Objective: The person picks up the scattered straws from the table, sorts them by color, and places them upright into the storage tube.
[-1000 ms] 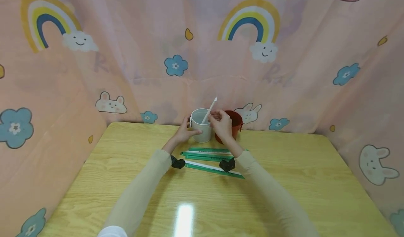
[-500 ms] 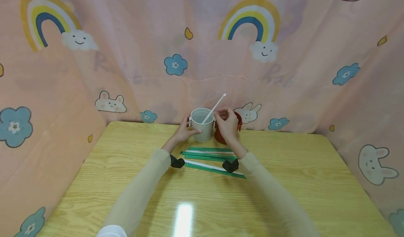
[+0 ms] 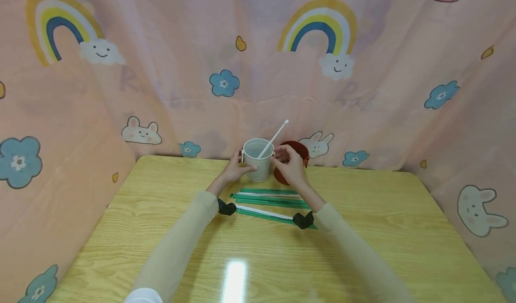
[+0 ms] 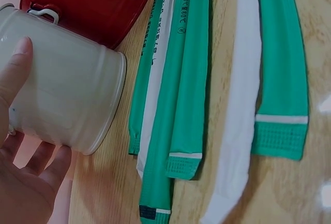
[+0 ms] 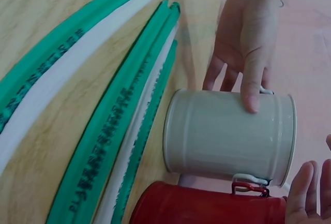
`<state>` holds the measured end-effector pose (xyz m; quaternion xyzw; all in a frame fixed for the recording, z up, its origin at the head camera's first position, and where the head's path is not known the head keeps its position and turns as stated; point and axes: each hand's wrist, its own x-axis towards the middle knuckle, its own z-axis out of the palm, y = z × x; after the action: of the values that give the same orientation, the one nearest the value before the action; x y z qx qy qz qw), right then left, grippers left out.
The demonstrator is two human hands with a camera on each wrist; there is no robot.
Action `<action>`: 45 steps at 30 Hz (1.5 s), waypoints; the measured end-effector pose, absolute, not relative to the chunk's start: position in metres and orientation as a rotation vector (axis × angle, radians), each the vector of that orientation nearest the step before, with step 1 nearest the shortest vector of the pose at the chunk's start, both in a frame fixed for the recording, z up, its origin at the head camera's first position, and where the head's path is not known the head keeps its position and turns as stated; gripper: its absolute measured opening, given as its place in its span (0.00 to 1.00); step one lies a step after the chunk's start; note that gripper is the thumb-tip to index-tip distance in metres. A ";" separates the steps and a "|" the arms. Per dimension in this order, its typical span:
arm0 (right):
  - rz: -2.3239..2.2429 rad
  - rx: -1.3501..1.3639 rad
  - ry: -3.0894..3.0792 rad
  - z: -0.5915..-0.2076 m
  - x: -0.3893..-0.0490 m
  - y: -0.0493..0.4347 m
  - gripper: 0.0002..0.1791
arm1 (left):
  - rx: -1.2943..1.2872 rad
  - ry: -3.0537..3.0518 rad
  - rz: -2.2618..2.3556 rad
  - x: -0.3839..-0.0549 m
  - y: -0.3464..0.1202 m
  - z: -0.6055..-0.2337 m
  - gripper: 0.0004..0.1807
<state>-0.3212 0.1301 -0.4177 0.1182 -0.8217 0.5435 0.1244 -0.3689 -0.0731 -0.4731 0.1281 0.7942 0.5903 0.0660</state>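
My left hand (image 3: 233,167) grips a small white bucket (image 3: 257,170), its thumb on the front and its fingers round the far left side. Out of the bucket leans a thin white stick (image 3: 278,133) with a small knob at its top, tilted to the right. Beside the bucket's right rim, my right hand (image 3: 291,163) has loosely bent fingers and holds nothing that I can see; whether a fingertip touches the bucket's ear is unclear. In the right wrist view only some fingers of the right hand (image 5: 305,190) show at the edge.
Touching or close to the white bucket's right side stands a dark red bucket (image 3: 300,147), partly behind my right hand. Several long narrow green-and-white packets (image 4: 191,94) with printed text lie in front of the buckets on the wooden table (image 3: 169,191). A patterned pink curtain (image 3: 181,123) hangs behind.
The white stick has tipped further right and now leans on the rim. My right hand has let go of it and shifted slightly right and down. The left hand stays on the bucket.
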 end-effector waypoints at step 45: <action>1.529 0.597 -2.742 -0.457 -0.282 0.160 0.18 | 0.395 2.386 1.797 -0.368 -0.073 -0.473 0.46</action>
<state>-0.2823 0.1596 -0.4568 0.1867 -0.8577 0.4783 -0.0268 -0.3677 -0.0725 -0.4734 0.1307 0.7902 0.5952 0.0644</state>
